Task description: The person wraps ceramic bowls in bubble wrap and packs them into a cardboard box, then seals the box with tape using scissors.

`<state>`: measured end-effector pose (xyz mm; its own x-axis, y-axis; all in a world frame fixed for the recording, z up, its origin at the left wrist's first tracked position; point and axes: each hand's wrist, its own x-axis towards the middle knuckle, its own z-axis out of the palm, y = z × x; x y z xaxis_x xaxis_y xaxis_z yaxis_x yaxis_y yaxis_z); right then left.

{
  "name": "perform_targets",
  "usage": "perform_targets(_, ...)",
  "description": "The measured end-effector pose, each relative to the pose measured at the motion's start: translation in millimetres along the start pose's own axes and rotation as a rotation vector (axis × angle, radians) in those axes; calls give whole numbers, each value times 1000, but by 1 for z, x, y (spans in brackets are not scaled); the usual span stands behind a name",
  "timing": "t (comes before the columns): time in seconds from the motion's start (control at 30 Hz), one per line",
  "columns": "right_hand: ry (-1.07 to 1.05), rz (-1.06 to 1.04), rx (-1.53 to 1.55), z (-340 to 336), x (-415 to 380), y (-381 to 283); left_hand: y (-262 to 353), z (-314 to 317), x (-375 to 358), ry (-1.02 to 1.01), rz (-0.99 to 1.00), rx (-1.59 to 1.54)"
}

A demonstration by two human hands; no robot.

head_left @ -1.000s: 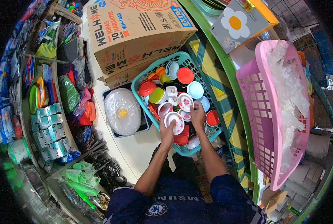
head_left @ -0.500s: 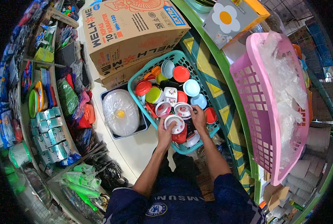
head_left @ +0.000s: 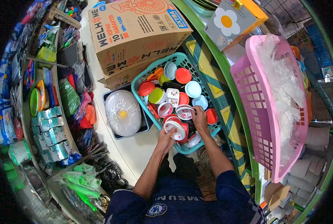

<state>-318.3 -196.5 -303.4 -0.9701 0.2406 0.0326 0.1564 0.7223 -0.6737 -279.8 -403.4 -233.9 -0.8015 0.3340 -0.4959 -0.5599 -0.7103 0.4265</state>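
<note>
My left hand is closed on the rim of a small white bowl with a red floral pattern, its thumb over the inside. My right hand pinches the edge of a second floral bowl, tilted just above the pile. Both hands are over a teal plastic basket full of small dishes. Among these are a red bowl, a light blue bowl, a lime green bowl and a white floral square piece. Another floral bowl lies beside the held ones.
Left of the basket, a plastic-wrapped white item sits in a dark tub. A large fan carton stands behind. At right, a pink basket holds clear plastic on a green-edged shelf. Packed shelves line the left side.
My left hand has tilted its floral bowl more steeply and drawn it slightly lower. The right hand stays on its bowl, which also tips a little. The whole view has shifted slightly.
</note>
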Motion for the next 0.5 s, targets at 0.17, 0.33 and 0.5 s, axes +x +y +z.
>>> perform_targets(0.17, -37, 72, -21, -11, -7, -12, 2, -4, -4, -135, -20, -83)
perform_targets(0.33, 9, 108, 56, -19, -13, -25, 8, 6, -10, -156, -59, -33)
perform_targets(0.5, 109, 248, 344, -41, -28, -57, 8, 8, -6, -139, -50, 69)
